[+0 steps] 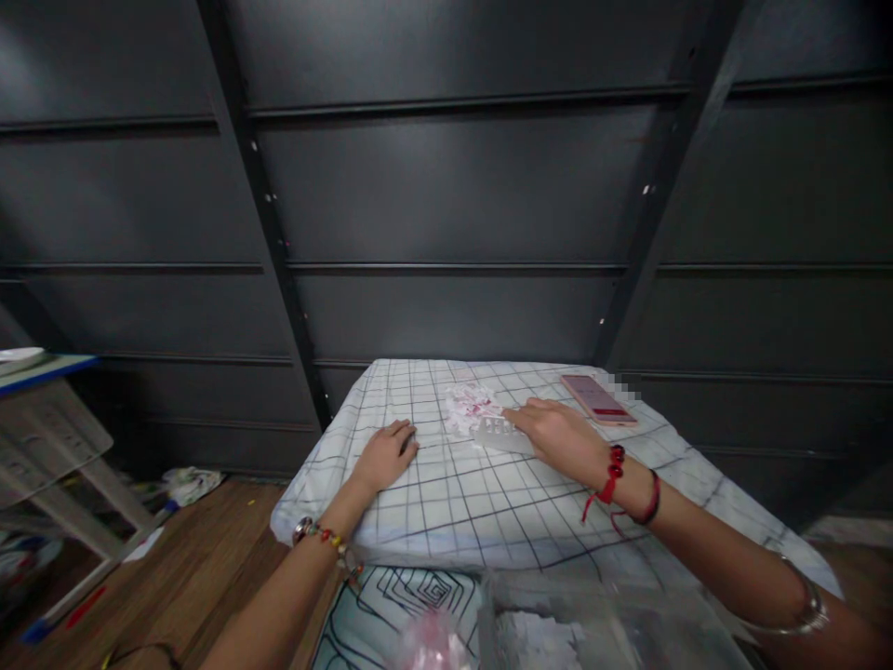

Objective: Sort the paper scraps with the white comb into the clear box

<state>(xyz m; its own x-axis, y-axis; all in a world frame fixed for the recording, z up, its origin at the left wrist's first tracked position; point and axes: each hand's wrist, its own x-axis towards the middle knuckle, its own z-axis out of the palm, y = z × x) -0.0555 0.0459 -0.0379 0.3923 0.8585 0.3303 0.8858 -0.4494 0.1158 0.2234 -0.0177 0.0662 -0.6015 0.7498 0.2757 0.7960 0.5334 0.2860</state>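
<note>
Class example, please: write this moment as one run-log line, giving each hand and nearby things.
left hand: on checked cloth | right hand: touching translucent plastic piece | nearby: white-and-pink heap, phone

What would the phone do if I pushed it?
The phone would probably stay stiff, being a straight-edged slab. It likely wouldn't roll or tip, since it lies flat. It might tug the cloth a bit, as that looks soft and draped.

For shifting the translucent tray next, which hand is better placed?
Probably the right hand: it reaches over the right end of the translucent tray. The left hand lies on the checked cloth, off to the tray's left with a gap between.
</note>
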